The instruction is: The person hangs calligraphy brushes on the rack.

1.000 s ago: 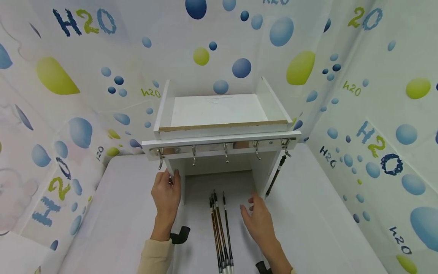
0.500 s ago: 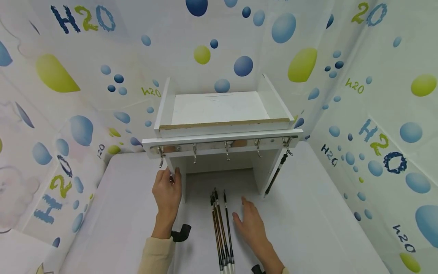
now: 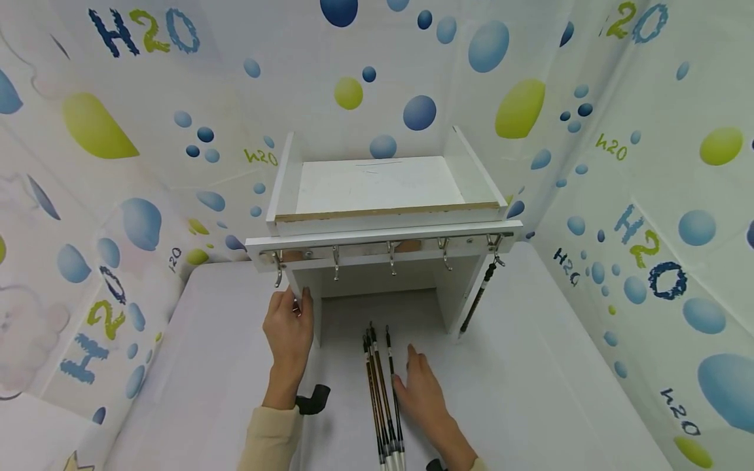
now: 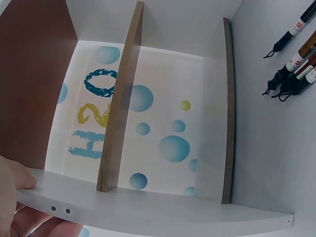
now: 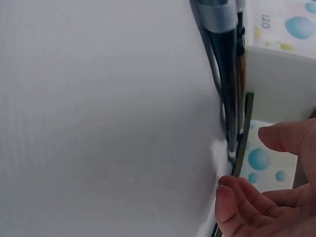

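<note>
Brushes (image 3: 383, 392) stretch away, loops (image 4: 282, 98) toward the shelf (image 3: 383, 229), right fingers (image 5: 228, 202) spread, left fingers (image 3: 281, 309) pinching its side (image 4: 158, 210).

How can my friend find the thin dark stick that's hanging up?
On the white table, find the white board shelf unit with a shiny metal hook strip across its front. On the strip's far right hook, a thin dark stick hangs at a slant. Unlike the brown and black sticks lying below, it alone hangs.
</note>
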The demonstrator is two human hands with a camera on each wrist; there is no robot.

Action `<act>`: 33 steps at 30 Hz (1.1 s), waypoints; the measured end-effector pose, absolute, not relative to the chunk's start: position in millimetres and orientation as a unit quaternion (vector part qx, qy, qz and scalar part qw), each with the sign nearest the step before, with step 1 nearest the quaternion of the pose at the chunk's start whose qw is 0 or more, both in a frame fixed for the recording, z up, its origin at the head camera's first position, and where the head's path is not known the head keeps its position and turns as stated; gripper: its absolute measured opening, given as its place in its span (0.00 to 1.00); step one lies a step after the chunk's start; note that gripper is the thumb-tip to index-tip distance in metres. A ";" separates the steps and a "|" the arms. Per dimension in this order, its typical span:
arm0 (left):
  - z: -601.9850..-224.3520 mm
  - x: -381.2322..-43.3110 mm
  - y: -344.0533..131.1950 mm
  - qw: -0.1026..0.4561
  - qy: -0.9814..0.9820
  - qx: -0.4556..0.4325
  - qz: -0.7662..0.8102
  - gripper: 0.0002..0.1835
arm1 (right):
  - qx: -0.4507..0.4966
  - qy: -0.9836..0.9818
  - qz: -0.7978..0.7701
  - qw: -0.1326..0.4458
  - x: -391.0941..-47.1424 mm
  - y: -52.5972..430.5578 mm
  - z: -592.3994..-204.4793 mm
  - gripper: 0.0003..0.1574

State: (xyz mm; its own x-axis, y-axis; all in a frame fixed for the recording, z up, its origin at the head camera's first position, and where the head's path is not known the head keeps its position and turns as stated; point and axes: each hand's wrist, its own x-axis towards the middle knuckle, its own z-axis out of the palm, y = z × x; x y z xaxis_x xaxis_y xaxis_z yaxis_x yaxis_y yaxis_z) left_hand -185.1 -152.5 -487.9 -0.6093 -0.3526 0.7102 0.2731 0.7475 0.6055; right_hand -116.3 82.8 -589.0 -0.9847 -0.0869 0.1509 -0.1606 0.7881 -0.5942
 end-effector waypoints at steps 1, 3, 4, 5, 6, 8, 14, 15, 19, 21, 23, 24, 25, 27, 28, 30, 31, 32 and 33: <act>-487.9 -185.0 -152.3 0.441 -0.824 0.024 -0.355 0.11 | 0.065 -0.943 0.322 0.054 -116.2 81.8 -589.8 0.40; -488.0 -184.7 -152.2 0.440 -0.824 0.024 -0.356 0.12 | 0.064 -0.943 0.325 0.046 -116.1 79.8 -591.5 0.39; -488.0 -184.7 -152.1 0.439 -0.824 0.024 -0.356 0.12 | 0.064 -0.942 0.326 0.043 -116.2 78.9 -592.2 0.39; -488.0 -184.8 -152.0 0.439 -0.825 0.024 -0.357 0.12 | 0.064 -0.943 0.325 0.040 -116.3 77.9 -593.1 0.38; -487.9 -184.7 -152.1 0.438 -0.825 0.024 -0.357 0.12 | 0.062 -0.942 0.328 0.036 -116.5 76.8 -593.9 0.38; -487.9 -184.9 -152.2 0.437 -0.825 0.024 -0.356 0.12 | 0.064 -0.942 0.326 0.037 -117.0 75.0 -595.7 0.37; -487.8 -185.2 -152.6 0.437 -0.826 0.027 -0.354 0.11 | 0.075 -0.940 0.329 0.046 -118.9 71.3 -599.6 0.32; -487.9 -185.4 -152.6 0.437 -0.827 0.026 -0.353 0.11 | 0.077 -0.940 0.328 0.047 -119.1 71.0 -600.0 0.32; -487.9 -185.6 -152.6 0.437 -0.828 0.025 -0.352 0.11 | 0.077 -0.944 0.318 0.045 -119.8 69.9 -599.7 0.29; -487.8 -186.1 -152.7 0.438 -0.828 0.025 -0.351 0.11 | 0.077 -0.946 0.312 0.044 -120.2 69.4 -599.1 0.28; -487.7 -186.2 -152.8 0.437 -0.828 0.024 -0.350 0.11 | 0.077 -0.948 0.307 0.039 -120.5 68.8 -598.5 0.26; -487.6 -186.4 -152.9 0.438 -0.828 0.024 -0.350 0.11 | 0.077 -0.948 0.306 0.037 -120.7 68.5 -598.5 0.25; -487.5 -186.5 -152.9 0.439 -0.827 0.024 -0.349 0.11 | 0.076 -0.949 0.304 0.035 -121.1 68.2 -598.2 0.25; -487.2 -186.3 -152.7 0.440 -0.827 0.024 -0.348 0.11 | 0.076 -0.950 0.302 0.033 -121.3 67.6 -597.8 0.23; -487.2 -186.0 -152.6 0.440 -0.827 0.024 -0.348 0.11 | 0.074 -0.950 0.302 0.031 -121.2 67.2 -597.6 0.23; -487.3 -185.4 -152.5 0.441 -0.827 0.024 -0.347 0.11 | 0.072 -0.950 0.303 0.029 -121.1 66.6 -597.2 0.22; -487.4 -185.1 -152.4 0.441 -0.827 0.024 -0.347 0.11 | 0.071 -0.950 0.302 0.028 -121.1 66.4 -597.2 0.22; -487.4 -184.9 -152.4 0.441 -0.827 0.024 -0.347 0.11 | 0.070 -0.950 0.302 0.026 -121.0 66.2 -597.4 0.22; -487.6 -184.8 -152.4 0.442 -0.827 0.023 -0.347 0.11 | 0.069 -0.951 0.301 0.024 -121.2 66.0 -597.4 0.21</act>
State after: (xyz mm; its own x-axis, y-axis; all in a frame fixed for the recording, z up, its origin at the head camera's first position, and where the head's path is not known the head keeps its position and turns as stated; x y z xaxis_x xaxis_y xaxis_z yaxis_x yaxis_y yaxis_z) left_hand -184.8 -152.4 -487.6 -0.6090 -0.3451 0.7142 0.2674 0.7583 0.5945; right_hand -121.2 66.0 -597.4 -0.9892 -0.1173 0.0880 -0.1466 0.8090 -0.5693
